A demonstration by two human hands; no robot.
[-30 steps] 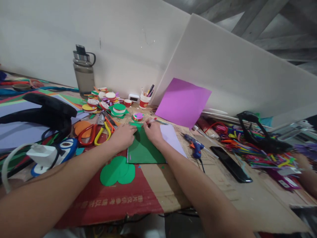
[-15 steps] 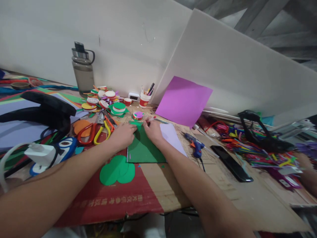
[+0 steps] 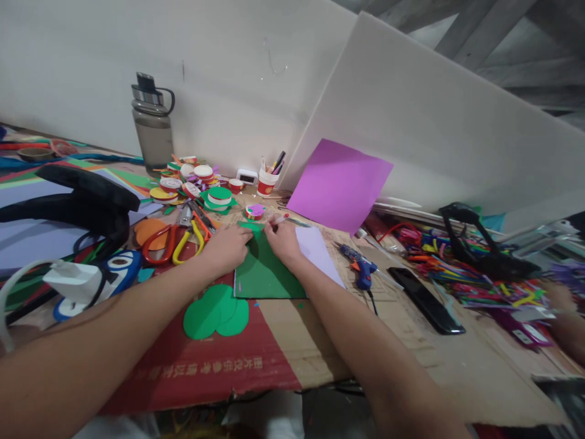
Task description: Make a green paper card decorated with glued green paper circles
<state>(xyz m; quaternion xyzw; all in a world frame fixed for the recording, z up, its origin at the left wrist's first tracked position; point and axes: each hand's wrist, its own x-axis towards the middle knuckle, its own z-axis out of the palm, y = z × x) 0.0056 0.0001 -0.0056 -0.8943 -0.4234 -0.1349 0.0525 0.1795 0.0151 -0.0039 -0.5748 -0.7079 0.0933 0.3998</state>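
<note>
A green sheet point(image 3: 269, 274) lies on top of a pale lilac sheet point(image 3: 317, 250) on the cardboard. My left hand point(image 3: 228, 245) rests over the green sheet's upper left corner, its fingers stretched toward the right. At the top edge of that sheet, my right hand point(image 3: 281, 236) is closed round a clear pen with a red end point(image 3: 285, 216); the pen's tip is hidden by the fingers. Just beyond both hands stands a small red-and-white paper roll point(image 3: 254, 211) with a purple shape on top. Green cut-out circles point(image 3: 217, 311) overlap near my left forearm.
Red-handled scissors point(image 3: 159, 247) and yellow-handled ones point(image 3: 188, 244) lie left. A glue gun point(image 3: 361, 268) and a black phone point(image 3: 427, 302) lie right. Behind are a water bottle point(image 3: 153, 131), a pen cup point(image 3: 267, 182) and a purple sheet point(image 3: 340, 183). Another person's arm point(image 3: 569, 317) shows at far right.
The camera view has shifted very slightly. Both hands and the sheets keep practically the same places.
</note>
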